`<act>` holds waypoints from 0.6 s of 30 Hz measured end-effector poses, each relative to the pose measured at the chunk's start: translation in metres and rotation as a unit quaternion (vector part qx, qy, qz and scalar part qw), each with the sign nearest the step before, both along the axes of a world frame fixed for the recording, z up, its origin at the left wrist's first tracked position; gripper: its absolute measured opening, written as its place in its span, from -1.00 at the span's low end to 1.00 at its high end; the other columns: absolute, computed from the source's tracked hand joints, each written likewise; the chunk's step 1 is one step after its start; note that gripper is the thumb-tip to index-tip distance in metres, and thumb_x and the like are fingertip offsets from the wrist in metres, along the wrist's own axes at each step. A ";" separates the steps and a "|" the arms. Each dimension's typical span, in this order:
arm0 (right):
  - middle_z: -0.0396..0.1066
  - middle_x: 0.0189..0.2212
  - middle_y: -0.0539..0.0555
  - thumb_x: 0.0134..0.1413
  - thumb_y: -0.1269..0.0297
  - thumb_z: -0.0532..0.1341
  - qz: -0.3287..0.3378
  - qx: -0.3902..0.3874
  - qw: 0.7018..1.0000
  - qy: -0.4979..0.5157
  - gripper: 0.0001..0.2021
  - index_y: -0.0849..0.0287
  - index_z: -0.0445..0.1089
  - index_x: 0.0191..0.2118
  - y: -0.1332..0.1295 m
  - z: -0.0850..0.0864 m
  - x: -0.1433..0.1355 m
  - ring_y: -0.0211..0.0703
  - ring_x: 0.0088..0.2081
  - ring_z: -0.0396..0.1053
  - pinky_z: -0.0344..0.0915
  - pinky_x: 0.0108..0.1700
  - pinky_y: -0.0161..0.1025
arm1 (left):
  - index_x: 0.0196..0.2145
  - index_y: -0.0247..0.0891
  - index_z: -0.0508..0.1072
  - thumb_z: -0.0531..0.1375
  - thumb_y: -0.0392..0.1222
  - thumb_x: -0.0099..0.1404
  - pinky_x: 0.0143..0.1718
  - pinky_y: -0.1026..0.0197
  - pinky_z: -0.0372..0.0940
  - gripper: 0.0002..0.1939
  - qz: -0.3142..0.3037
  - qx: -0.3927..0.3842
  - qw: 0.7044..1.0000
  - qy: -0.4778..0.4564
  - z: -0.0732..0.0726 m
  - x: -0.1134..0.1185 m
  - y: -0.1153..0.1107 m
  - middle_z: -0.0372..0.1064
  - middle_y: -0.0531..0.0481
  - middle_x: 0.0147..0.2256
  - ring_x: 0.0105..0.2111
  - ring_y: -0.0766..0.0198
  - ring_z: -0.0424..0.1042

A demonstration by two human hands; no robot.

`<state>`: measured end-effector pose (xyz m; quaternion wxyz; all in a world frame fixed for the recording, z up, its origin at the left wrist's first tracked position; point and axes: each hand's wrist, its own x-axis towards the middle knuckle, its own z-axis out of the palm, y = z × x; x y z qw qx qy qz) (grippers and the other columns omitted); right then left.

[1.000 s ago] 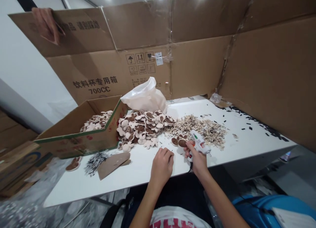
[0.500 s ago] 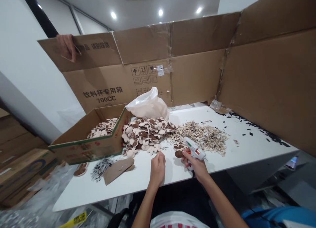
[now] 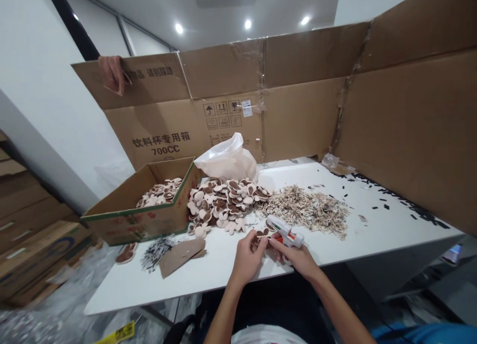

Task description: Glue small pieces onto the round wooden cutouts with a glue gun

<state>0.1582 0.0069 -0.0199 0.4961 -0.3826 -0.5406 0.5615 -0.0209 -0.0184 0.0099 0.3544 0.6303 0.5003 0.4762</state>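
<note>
My left hand [image 3: 248, 259] pinches the near side of a small brown felt bunny-shaped piece [image 3: 264, 232], just above the white table [image 3: 219, 274]. In my right hand [image 3: 296, 257] is a white glue gun [image 3: 286, 229], its nozzle end pointing up and to the left. The right thumb and fingertips also touch the felt piece, and part of it is hidden by the fingers. Just beyond my hands lies a heap of cream and brown felt bunny pieces [image 3: 223, 205]. Beside it spreads a pile of short pale cords or strips [image 3: 309, 207].
A cardboard box [image 3: 134, 225] with more felt pieces stands at left, and a white plastic bag [image 3: 229, 160] behind the heap. Grey shreds [image 3: 154, 254] and a cardboard scrap [image 3: 182, 257] lie near the front edge. Tall cardboard panels [image 3: 298, 120] wall the back; another person's hand [image 3: 113, 75] hangs over them.
My left hand has gone from a loose fist on the left to the felt piece, meeting my right hand. The glue gun has tilted flatter. The whole view has shifted slightly.
</note>
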 end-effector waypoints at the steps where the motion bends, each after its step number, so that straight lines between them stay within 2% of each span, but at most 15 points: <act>1: 0.41 -0.58 0.02 0.09 -0.25 0.45 0.002 0.002 1.000 -0.006 -0.50 0.16 0.58 -0.23 -0.001 0.003 0.000 -0.09 -0.56 0.34 0.26 -0.49 -0.28 | -0.36 -0.25 0.43 0.19 0.15 0.43 -0.33 0.25 0.22 -0.60 0.006 0.000 1.000 -0.008 -0.002 0.000 0.000 0.41 0.03 -0.43 -0.40 0.26 0.33; 5: 0.47 -0.51 0.06 0.09 -0.28 0.43 -0.019 -0.001 1.000 -0.007 -0.49 0.15 0.58 -0.27 -0.003 0.011 0.000 -0.14 -0.60 0.30 0.24 -0.53 -0.29 | -0.35 -0.26 0.41 0.23 0.18 0.39 -0.40 0.28 0.23 -0.58 0.054 -0.022 0.995 -0.082 -0.006 -0.002 0.002 0.38 0.05 -0.47 -0.45 0.28 0.35; 9: 0.50 -0.48 0.11 0.12 -0.29 0.39 -0.003 0.000 1.000 0.001 -0.47 0.18 0.55 -0.30 -0.002 0.006 0.002 -0.20 -0.64 0.25 0.16 -0.60 -0.33 | -0.38 -0.25 0.36 0.25 0.23 0.35 -0.46 0.30 0.22 -0.55 0.113 -0.033 0.981 -0.155 -0.008 -0.006 0.005 0.36 0.07 -0.51 -0.52 0.34 0.33; 14: 0.40 -0.62 0.05 0.23 -0.29 0.27 0.062 -0.017 0.997 -0.053 -0.44 0.21 0.55 -0.32 0.000 -0.004 0.009 -0.16 -0.66 0.30 0.19 -0.59 -0.33 | -0.31 -0.25 0.40 0.27 0.17 0.35 -0.35 0.30 0.29 -0.60 0.165 -0.019 0.969 -0.186 -0.016 -0.012 0.009 0.41 0.05 -0.46 -0.42 0.30 0.42; 18: 0.41 -0.61 0.03 0.22 -0.29 0.25 0.077 -0.016 0.993 -0.086 -0.45 0.19 0.53 -0.33 0.000 -0.006 0.011 -0.15 -0.62 0.35 0.25 -0.53 -0.32 | -0.21 -0.25 0.43 0.31 0.11 0.32 -0.28 0.27 0.33 -0.64 0.174 -0.019 0.965 -0.196 -0.023 -0.015 0.011 0.45 0.02 -0.38 -0.35 0.27 0.48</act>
